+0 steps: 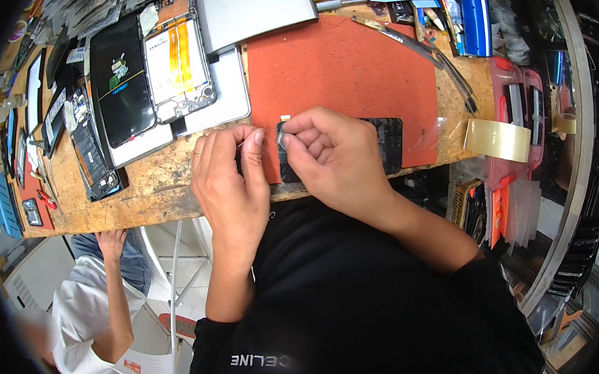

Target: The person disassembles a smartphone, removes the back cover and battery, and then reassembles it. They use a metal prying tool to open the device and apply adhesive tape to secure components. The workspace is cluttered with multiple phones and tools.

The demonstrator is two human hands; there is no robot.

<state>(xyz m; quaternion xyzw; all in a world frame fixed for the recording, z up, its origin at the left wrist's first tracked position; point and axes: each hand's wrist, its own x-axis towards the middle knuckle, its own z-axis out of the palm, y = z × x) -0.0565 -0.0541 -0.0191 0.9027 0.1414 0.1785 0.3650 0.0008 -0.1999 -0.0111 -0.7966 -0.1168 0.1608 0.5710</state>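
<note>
A black, flat, phone-sized panel [390,146] lies on the orange mat [344,64], close to the bench's near edge. Over it is my right hand [340,158], its thumb and forefinger pinched together at the panel's left end. A tiny pale piece [285,118] shows beside those fingertips; what the pinch itself holds is too small to name. My left hand [231,174] is just left of the panel with its fingers curled and its thumb against the forefinger. Whatever it may hold is hidden.
To the left lie an opened phone [176,61] with orange ribbon cables and a dark phone screen [121,81]. Long tweezers [422,52] cross the mat's far right corner. A tape roll [498,140] sits at the right edge. Another person [97,305] sits at lower left.
</note>
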